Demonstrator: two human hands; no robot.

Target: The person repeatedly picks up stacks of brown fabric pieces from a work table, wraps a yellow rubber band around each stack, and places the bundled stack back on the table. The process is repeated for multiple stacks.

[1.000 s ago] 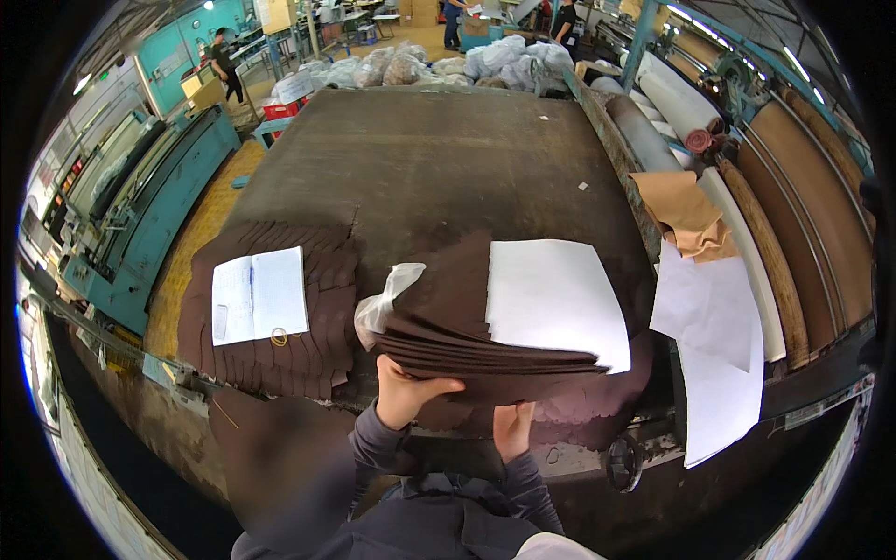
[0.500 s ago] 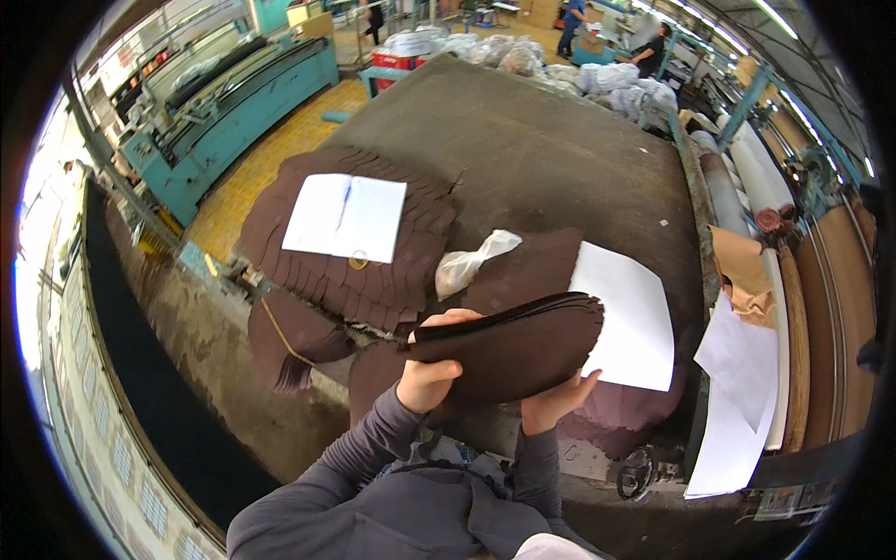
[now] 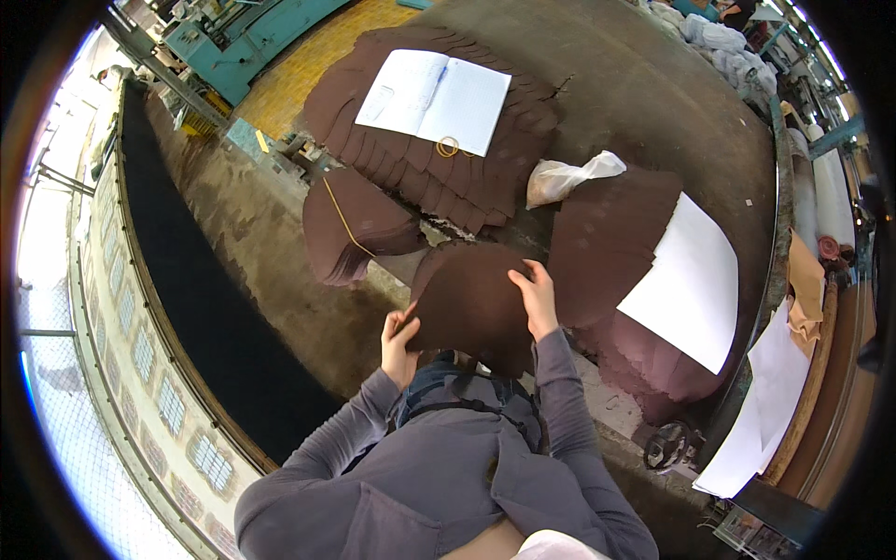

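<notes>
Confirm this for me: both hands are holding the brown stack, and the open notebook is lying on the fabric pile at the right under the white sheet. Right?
Not quite. Both the left hand and right hand do hold the brown stack, but the open notebook lies on the far brown pile at upper left, not on the right pile that bears the white sheet. The head view shows this.

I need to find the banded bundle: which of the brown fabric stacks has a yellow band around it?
The small bundle at the table's near-left edge, crossed by a yellow band. The other stacks carry paper, and both hands grip another.
</notes>
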